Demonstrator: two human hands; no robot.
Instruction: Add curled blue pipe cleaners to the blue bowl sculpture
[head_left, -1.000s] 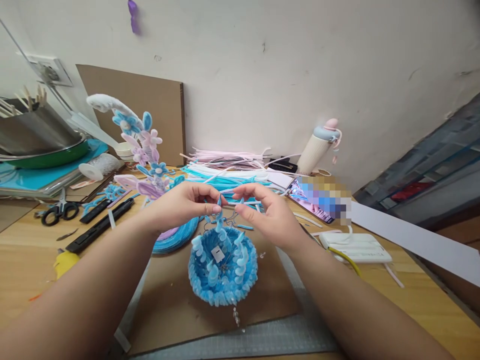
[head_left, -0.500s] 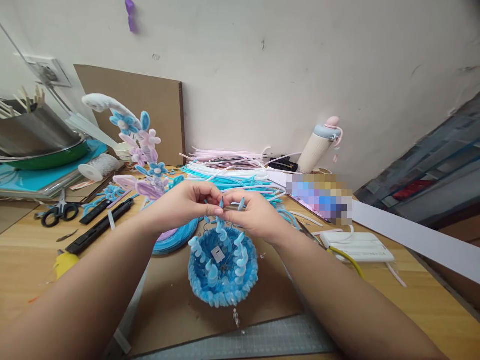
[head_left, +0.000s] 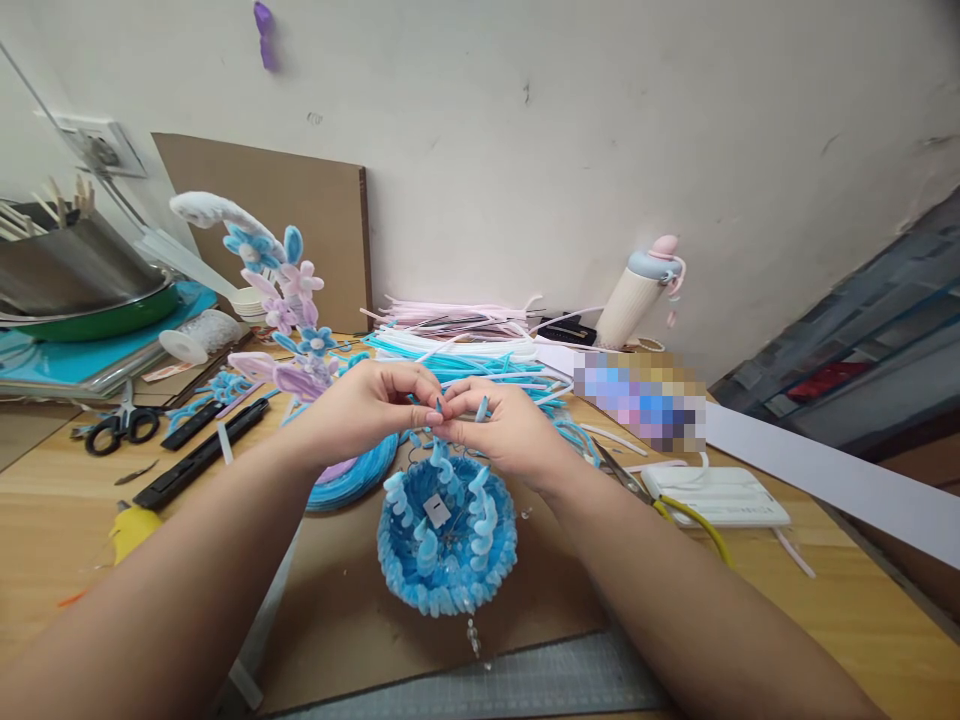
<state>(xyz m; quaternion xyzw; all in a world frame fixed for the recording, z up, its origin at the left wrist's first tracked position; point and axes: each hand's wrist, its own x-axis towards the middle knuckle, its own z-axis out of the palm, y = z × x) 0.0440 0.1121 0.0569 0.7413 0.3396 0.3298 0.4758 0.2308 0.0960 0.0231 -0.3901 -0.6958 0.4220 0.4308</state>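
A round, bowl-shaped piece of fuzzy blue pipe cleaner (head_left: 397, 580) sits on a sheet of cardboard (head_left: 337, 610), with a small white tag (head_left: 436, 511) inside and a string of clear beads (head_left: 472, 635) hanging at its near side. Several light blue coiled stems rise from it. Above its far rim, my left hand (head_left: 382, 405) and my right hand (head_left: 502, 430) meet, thumbs and fingertips pinched together on the upper end of one coiled pipe cleaner (head_left: 442, 465). Its pointed tip shows between them. Another blue tip pokes up between my right fingers.
Bundles of pipe cleaners (head_left: 480, 350) lie at the back. Scissors (head_left: 124, 425) and a black cutter (head_left: 202, 455) are at left, beside a pipe-cleaner flower piece (head_left: 300, 290). Yellow-handled pliers (head_left: 690, 515), a white power bank (head_left: 720, 497) and a bottle (head_left: 637, 295) stand or lie at right.
Both hands stay pinched at the same coiled stem, with only a slight shift of the fingertips and stem tip to the left. The view has moved a little.
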